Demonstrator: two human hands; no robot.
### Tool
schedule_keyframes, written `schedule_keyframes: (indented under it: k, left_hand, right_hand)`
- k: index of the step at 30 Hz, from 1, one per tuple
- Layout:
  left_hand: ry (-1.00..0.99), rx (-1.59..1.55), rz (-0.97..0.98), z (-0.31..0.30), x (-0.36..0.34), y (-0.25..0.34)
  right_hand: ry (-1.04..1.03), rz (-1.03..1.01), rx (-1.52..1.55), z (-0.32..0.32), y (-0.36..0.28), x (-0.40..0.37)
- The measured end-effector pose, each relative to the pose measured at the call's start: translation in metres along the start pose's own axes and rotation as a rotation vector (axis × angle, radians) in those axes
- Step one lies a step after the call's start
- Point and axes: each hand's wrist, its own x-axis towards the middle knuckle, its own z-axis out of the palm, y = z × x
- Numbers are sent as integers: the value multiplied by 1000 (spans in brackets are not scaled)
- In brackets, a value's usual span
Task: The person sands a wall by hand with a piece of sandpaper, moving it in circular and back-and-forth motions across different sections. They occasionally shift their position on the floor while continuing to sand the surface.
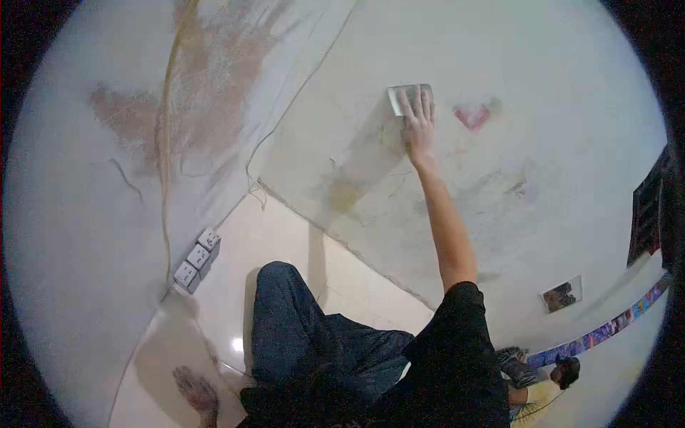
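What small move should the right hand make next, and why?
Probably slide the pale flat block sideways toward the pink mark. The right hand already has its fingers laid over the block, which appears to rest against the wall, and the mark shows close by, just right of the hand.

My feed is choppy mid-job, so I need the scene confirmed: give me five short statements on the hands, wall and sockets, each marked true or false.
1. The right hand has its fingers over a flat rectangular piece. True.
2. The left hand holds a similar piece. False: no item shows in it.
3. A reddish heart-shaped mark is on the wall, to the right of the right hand. True.
4. Five white sockets stand in a row. False: three white sockets do.
5. The right forearm is bare. True.
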Motion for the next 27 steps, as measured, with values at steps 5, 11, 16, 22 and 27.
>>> schedule_keyframes:
  k: [5, 11, 16, 22, 27]
  left_hand:
    - [-1, -30, -23, 9, 2, -7]
    - [14, -39, 2, 16, -2, -16]
    - [31, 57, 8, 35, -5, -26]
    - [100, 123, 103, 23, -1, -12]
    - [60, 61, 136, 15, 2, -20]
  right_hand:
    - [-219, -437, 74, 19, 20, -23]
    - [-56, -105, -52, -1, 24, -12]
    - [-185, -295, 71, 4, 53, -18]
    - [-193, -195, 18, -1, 41, -28]
    - [-218, -294, -53, -1, 50, -29]
